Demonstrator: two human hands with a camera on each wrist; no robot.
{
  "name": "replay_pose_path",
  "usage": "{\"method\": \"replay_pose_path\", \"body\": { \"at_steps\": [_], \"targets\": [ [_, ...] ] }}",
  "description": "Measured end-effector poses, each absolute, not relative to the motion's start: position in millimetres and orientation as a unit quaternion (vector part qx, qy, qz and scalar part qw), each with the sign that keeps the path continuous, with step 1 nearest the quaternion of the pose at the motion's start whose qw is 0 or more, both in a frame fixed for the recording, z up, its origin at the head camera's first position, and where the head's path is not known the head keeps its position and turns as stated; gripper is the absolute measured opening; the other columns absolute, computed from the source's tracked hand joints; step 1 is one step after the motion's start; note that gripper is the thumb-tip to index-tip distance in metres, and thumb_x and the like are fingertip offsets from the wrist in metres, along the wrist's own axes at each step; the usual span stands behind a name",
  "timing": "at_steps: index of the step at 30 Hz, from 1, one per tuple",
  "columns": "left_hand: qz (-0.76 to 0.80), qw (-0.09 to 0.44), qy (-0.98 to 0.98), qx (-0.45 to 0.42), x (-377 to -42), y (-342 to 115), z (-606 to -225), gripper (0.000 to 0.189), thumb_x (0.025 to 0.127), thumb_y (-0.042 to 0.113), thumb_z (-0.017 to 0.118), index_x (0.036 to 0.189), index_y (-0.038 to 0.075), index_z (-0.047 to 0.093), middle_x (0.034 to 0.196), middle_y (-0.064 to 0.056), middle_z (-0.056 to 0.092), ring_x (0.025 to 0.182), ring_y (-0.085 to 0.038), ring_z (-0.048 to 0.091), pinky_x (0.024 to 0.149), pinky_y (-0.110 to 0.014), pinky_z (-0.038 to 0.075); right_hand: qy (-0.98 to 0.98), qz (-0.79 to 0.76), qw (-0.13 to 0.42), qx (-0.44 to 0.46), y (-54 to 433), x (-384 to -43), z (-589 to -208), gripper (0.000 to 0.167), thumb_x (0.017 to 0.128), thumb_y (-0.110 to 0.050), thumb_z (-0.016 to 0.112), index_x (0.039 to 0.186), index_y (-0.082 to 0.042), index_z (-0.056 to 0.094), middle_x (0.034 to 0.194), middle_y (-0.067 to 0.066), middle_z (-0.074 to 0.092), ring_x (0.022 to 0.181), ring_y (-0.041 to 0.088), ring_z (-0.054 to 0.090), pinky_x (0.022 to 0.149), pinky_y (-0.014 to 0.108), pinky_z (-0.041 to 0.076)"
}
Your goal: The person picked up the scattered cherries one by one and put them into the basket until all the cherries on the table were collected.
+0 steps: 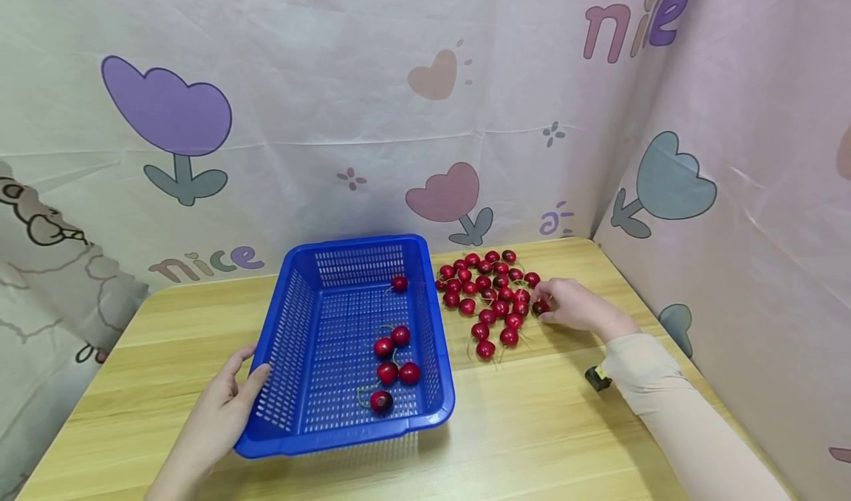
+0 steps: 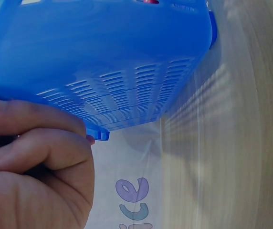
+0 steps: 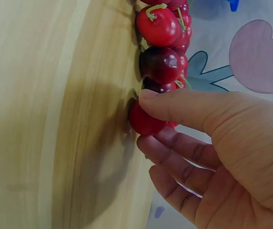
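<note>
A blue perforated plastic basket (image 1: 352,431) occupies the middle of the head view, with several red cherries (image 1: 387,373) inside it, mostly along its right side. My left hand (image 1: 222,405) grips the basket's left rim, thumb over the edge; in the left wrist view its curled fingers (image 2: 55,145) are beside the blue wall (image 2: 103,43). At the right edge of a loose group of cherries (image 1: 488,294) on the table, my right hand (image 1: 573,305) pinches one cherry (image 3: 146,118) between thumb and fingers. That cherry is low at the tabletop, close beside a dark red cherry (image 3: 160,64).
The wooden table (image 1: 532,420) runs back to a printed curtain (image 1: 319,117), which also hangs along the right side. A small black object with a yellow mark (image 1: 598,377) shows by my right wrist. Green stems stick out among the cherries.
</note>
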State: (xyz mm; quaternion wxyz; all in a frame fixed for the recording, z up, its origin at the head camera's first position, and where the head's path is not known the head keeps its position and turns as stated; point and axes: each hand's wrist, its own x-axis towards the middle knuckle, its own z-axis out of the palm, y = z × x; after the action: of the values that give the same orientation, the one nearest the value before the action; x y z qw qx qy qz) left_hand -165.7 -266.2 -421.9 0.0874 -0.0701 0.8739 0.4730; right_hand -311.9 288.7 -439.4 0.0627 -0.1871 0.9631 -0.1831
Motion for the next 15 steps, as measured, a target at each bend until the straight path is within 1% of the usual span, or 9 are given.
{"method": "replay_pose_path", "body": {
  "at_steps": [10, 15],
  "targets": [
    [0.473, 0.089, 0.874, -0.074, -166, -266, -422, 0.073, 0.116, 0.047, 0.043, 0.171, 0.007, 0.016, 0.104, -0.019, 0.075, 0.083, -0.024, 0.08, 0.065, -0.037, 0.068, 0.961, -0.19, 0.062, -0.189, 289, -311, -438, 0.03, 0.088, -0.005, 0.086, 0.115, -0.002, 0.073, 0.095, 0.007, 0.07, 0.085, 0.02, 0.061, 0.083, 0.04, 0.057],
    [0.471, 0.09, 0.874, -0.076, -166, -267, -422, 0.074, 0.116, 0.048, 0.043, 0.171, 0.006, 0.015, 0.104, -0.02, 0.075, 0.084, -0.025, 0.08, 0.066, -0.038, 0.068, 0.96, -0.2, 0.059, -0.188, 284, -309, -427, 0.029, 0.089, -0.005, 0.083, 0.117, -0.003, 0.073, 0.1, 0.01, 0.072, 0.093, 0.025, 0.067, 0.092, 0.051, 0.06]
  ]
}}
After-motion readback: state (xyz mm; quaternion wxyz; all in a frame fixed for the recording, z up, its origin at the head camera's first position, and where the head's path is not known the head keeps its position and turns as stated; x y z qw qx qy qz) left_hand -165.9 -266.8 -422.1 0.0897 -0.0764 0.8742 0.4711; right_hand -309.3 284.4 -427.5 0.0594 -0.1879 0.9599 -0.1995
